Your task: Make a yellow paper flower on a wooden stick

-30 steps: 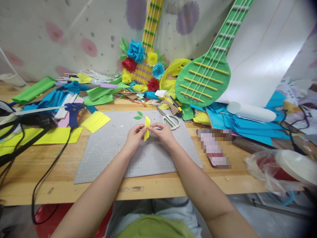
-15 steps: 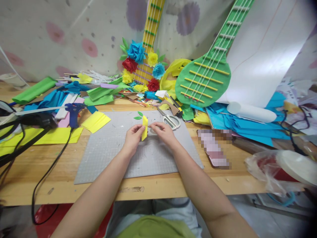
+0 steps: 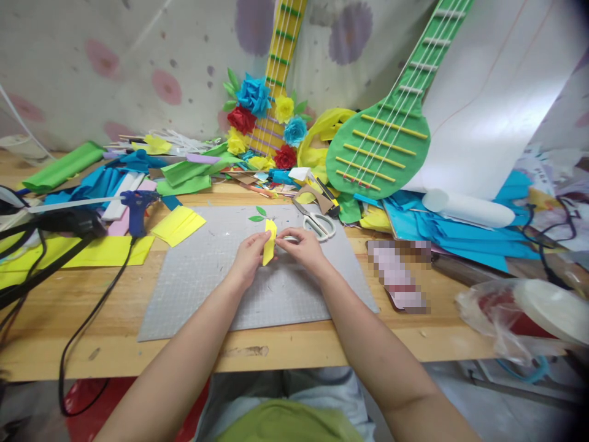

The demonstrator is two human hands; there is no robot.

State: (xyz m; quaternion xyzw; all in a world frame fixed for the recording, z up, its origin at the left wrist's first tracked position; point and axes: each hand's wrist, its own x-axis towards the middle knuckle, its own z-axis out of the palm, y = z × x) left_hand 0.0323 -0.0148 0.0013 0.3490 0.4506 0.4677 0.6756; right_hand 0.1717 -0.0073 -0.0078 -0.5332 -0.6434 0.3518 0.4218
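Note:
Over the grey cutting mat [image 3: 197, 288], my left hand [image 3: 251, 255] pinches a small folded piece of yellow paper [image 3: 270, 242], held upright between thumb and fingers. My right hand [image 3: 304, 248] is closed, its fingertips meeting at the paper's right edge. A pale bit shows by those fingers, too small to name. Just behind the paper lie small green paper leaves [image 3: 258, 215] on the mat. White-handled scissors [image 3: 319, 227] rest on the mat beyond my right hand.
Yellow paper sheets [image 3: 178, 224] and a blue glue gun [image 3: 137, 212] with its cord lie left. A phone [image 3: 398, 276] is right of the mat. Behind stand a green paper-covered lute [image 3: 380, 150] and a yellow one [image 3: 264, 138] with paper flowers, among coloured scraps.
Both hands and the yellow paper have shifted very slightly toward me and right. My right fingers have curled a little closer to the paper's edge.

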